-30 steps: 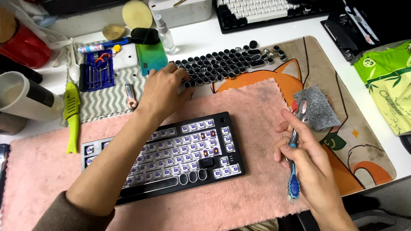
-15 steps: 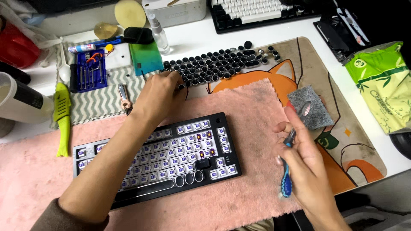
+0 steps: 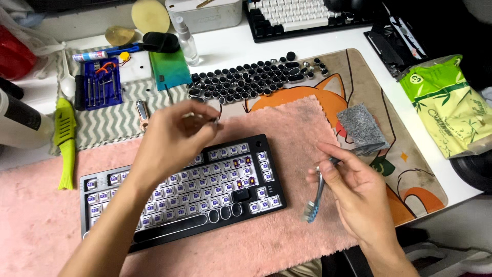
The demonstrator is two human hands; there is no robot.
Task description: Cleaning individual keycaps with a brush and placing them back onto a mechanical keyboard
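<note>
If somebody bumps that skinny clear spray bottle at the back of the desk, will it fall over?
Probably, yes. The spray bottle stands upright, tall and narrow on a small base, so a sideways nudge would likely tip it. It looks like clear, thin plastic, so it is probably light and would slide easily on the smooth white desk. Once down, its round body might roll.

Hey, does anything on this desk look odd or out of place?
Yes: the black keyboard on the pink cloth has nearly all its switches bare; its round dark keycaps lie in rows on the desk mat behind it.
</note>
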